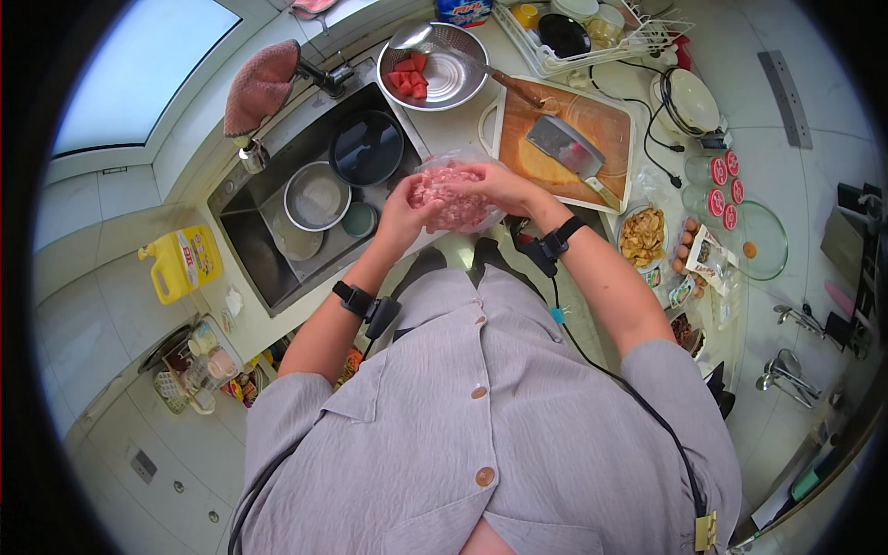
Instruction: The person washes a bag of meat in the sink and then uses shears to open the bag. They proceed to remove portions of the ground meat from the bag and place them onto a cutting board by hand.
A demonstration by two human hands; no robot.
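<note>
Between my two hands is a clear plastic bag of pink minced meat (454, 201), held over the front edge of the counter by the sink. My left hand (404, 216) grips its left side, thumb laid across the front. From the right, my right hand (505, 189) holds the bag, its fingers reaching over the top. The bag's underside is hidden. Just beyond my right hand lies a brown cutting board (517, 128) with a pale rim, and on it rests a cleaver (567, 146) with bits of meat on the blade.
The sink (263, 267) holds a dark pan (366, 148) and a metal bowl (318, 196). Behind stands a steel colander (454, 97) with red chunks and a wood-handled ladle (513, 87). Rightward are a plate of brown slices (642, 236), eggs (683, 251), red-lidded jars (716, 201) and loose cables (652, 139).
</note>
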